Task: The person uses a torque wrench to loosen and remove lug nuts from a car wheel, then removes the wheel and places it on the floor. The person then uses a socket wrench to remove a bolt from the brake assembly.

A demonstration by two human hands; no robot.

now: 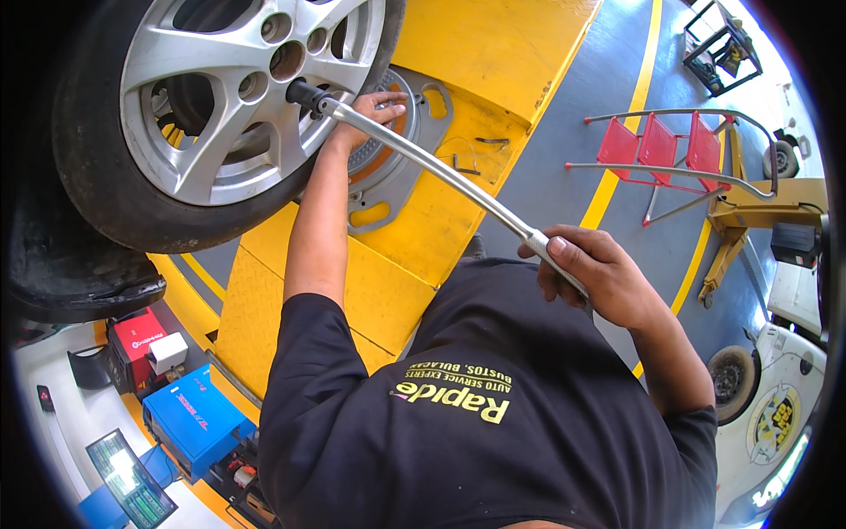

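A long chrome torque wrench [441, 172] with a knurled grip slants from upper left to lower right. My right hand [599, 264] is closed around its grip end. At the other end a black socket [306, 94] sits at a lug hole of the silver alloy wheel [198, 172], which carries a black tyre [97, 167]. My left hand [370, 115] is beside the wrench head, partly behind the shaft, with its fingers stretched out. Whether its palm touches the wrench is hidden. Several lug holes surround the wheel's open centre bore [286, 61].
A yellow ramp [493, 53] holds a round grey turn plate [414, 141] beside the tyre, with small metal pieces [464, 166] near it. A red step ladder [658, 148] stands at right. Blue [189, 419] and red equipment boxes [137, 344] and a screen [132, 476] are lower left.
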